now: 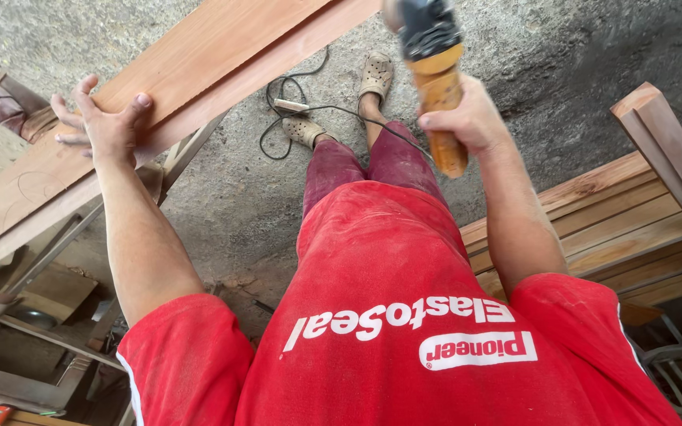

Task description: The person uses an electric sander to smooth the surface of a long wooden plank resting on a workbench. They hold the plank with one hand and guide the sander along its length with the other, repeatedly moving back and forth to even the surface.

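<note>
steadying the long plank (pixel 199 55) with my spread left hand (pixel 104 126), right hand (pixel 467 118) clamped round the power tool (pixel 436 71), lifted clear; i judge the work unfinished.

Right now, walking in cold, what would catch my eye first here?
Probably the orange-handled power tool gripped in the person's right hand, raised at top centre over the concrete floor. Next, the left hand spread flat on a long reddish wooden plank running across the upper left. The red shirt fills the bottom.
</note>
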